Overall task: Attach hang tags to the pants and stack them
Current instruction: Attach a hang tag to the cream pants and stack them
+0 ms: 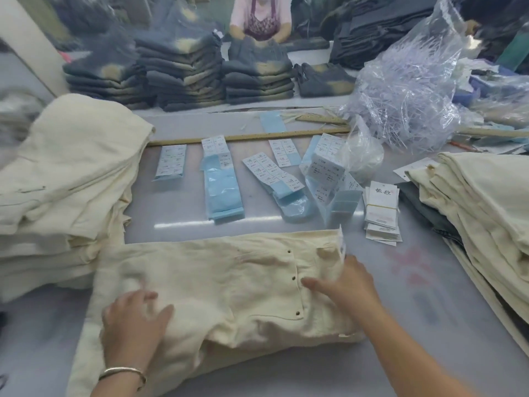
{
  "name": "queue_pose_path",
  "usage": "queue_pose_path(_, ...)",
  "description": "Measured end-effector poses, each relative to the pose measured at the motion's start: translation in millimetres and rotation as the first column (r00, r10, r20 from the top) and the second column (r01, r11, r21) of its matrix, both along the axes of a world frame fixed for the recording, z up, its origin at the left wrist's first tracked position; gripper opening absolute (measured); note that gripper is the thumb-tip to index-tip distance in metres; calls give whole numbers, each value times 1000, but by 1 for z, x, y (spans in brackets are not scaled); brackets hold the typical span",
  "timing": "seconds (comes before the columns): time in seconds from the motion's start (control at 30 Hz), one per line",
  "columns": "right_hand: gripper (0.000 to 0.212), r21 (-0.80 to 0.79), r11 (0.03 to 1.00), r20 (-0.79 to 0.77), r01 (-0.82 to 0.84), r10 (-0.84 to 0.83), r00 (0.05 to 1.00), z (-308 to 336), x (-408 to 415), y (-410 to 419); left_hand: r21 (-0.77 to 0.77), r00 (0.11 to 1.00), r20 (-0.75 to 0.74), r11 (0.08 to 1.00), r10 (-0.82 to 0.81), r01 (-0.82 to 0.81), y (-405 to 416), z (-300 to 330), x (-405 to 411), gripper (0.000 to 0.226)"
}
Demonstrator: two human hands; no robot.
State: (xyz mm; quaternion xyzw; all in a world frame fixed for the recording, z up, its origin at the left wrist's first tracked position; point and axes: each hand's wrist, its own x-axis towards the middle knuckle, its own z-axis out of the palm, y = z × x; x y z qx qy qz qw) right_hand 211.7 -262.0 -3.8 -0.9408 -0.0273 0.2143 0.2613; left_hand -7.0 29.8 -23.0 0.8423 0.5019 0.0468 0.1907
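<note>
Worktop (pixel 286 230) was grey and glossy, crowded toward its far edge. Cream pants piled at the left edge (pixel 71 167) and right edge (pixel 481 202); faded blue jeans (pixel 177 73) stacked across the far side, where another person sat folding. One folded pair of cream pants (pixel 223 287) lay along the near edge, waistband toward the right.

Left hand (pixel 134 319) lay on the pants with fingers spread flat, gripping nothing. Right hand (pixel 346 285) rested at the waistband, fingers relaxed; I could not tell if it pinched cloth. Something white stood blurred at the waistband corner, possibly a tag.

Risk, as I judged it: dragging the pair sideways could undo the fold.

Hang tags (pixel 382 213) sat in a banded bundle near the right pile; sticker sheets (pixel 223 179) mid-worktop; a clear bag of plastic fasteners (pixel 406 93) at the far right; a wooden ruler (pixel 249 136) beyond the stickers.
</note>
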Motion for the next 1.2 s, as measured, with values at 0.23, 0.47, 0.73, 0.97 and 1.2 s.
queue_pose_path(0.23,74,99,981,-126,167,-155,980,5,-7,11,-155,962,-62,950,265,-271,27,3,-59,105)
queue_pose_path(0.47,54,432,673,-619,601,-263,740,7,-49,17,-477,954,139,862,266,-171,39,1,-46,85)
queue_pose_path(0.73,60,749,371,-513,548,-197,835,85,-56,-25,-668,770,635,550,70,501,-43,103,20,41)
queue_pose_path(0.97,51,911,101,-286,399,-543,789,163,-33,-163,-428,489,849,283,-199,858,-161,191,123,38)
queue_pose_path(1.2,51,914,-40,-256,403,-829,497,213,2,-310,-432,440,829,105,-344,896,-310,255,281,37)
